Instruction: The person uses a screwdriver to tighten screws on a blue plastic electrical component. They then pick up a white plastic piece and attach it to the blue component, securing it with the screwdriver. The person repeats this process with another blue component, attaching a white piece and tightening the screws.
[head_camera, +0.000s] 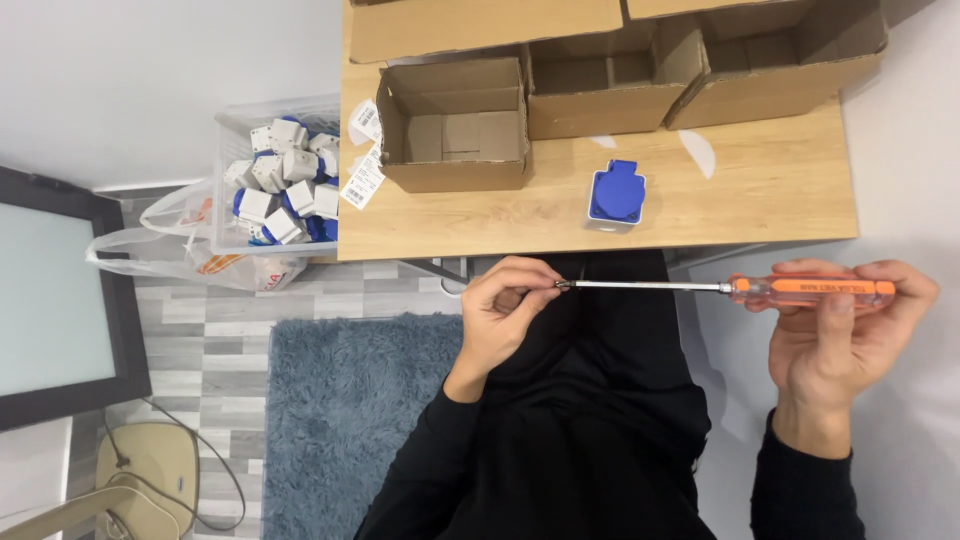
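Fingertips (540, 285) of the left hand (505, 320) pinch the tip of a screwdriver (720, 288); the right hand (840, 330) closes round its orange handle, just below the wooden table (780, 190). Stiff, light, best gripped by the handle.

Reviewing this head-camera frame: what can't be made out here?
- Whatever the left hand pinches at the screwdriver tip: hidden by its fingers, too small.
- Cardboard boxes at the back: tops cut off by the upper edge, insides partly in shadow.
- Clear bin of blue and white parts: lower layers hidden by those on top.
- Right hand: palm side of the handle covered.
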